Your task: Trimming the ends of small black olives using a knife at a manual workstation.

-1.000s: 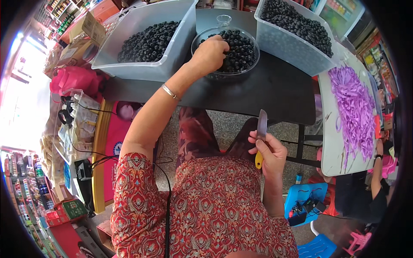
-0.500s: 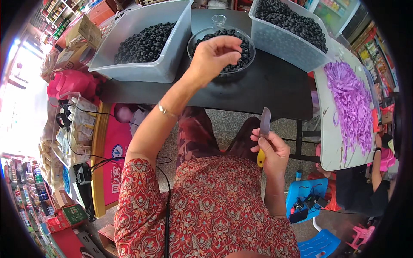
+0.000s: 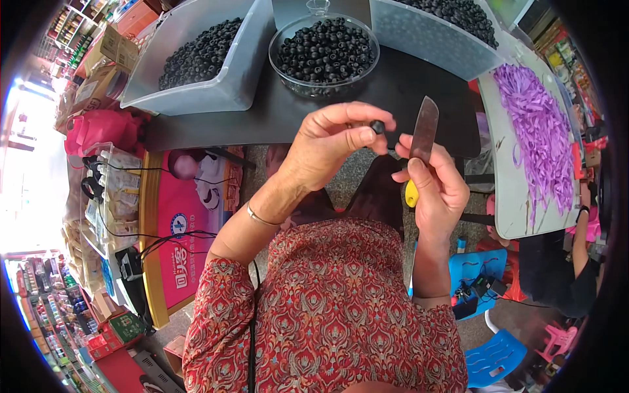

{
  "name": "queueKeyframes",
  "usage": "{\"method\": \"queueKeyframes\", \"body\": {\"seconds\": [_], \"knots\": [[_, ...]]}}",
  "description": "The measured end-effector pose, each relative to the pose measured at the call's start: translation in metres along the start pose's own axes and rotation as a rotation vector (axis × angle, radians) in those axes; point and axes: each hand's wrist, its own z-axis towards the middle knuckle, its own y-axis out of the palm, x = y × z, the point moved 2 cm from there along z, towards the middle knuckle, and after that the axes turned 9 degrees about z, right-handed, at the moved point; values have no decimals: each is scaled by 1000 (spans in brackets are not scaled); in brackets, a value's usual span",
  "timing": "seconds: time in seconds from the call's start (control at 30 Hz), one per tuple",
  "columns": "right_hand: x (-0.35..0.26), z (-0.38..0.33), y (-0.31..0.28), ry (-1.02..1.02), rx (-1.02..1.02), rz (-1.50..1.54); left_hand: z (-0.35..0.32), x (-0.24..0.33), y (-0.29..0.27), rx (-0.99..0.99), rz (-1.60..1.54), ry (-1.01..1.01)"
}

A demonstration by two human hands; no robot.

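Just left of the yellow-handled knife with a broad steel blade (image 3: 426, 131), and apart from it, a small, dark, rounded piece (image 3: 377, 126) is pinched between the thumb and forefinger of the left hand (image 3: 321, 144); its long axis, if it has one, is too small to be made out. The knife is grasped by the right hand (image 3: 438, 193), its fingers curled about the handle and its blade pointed away from the body, leaned slightly rightward. Beyond both hands, a clear, round bowl (image 3: 354, 86) is set on a black, flat-topped table (image 3: 406, 82) and is heaped with similar dark pieces. It is flanked on the left by a translucent, rectangular plastic tub (image 3: 216, 95), partly filled with such pieces, and on the right by a second translucent tub (image 3: 432, 52), likewise loaded.
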Motion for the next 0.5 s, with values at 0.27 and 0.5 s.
{"method": "queueKeyframes", "body": {"seconds": [0.27, 0.5], "knots": [[-7, 0, 2, -77, -17, -110, -12, -13, 12, 28, 85, -19], [-8, 1, 10, -53, -47, -84, -19, -27, 13, 37, 84, -60]]}}
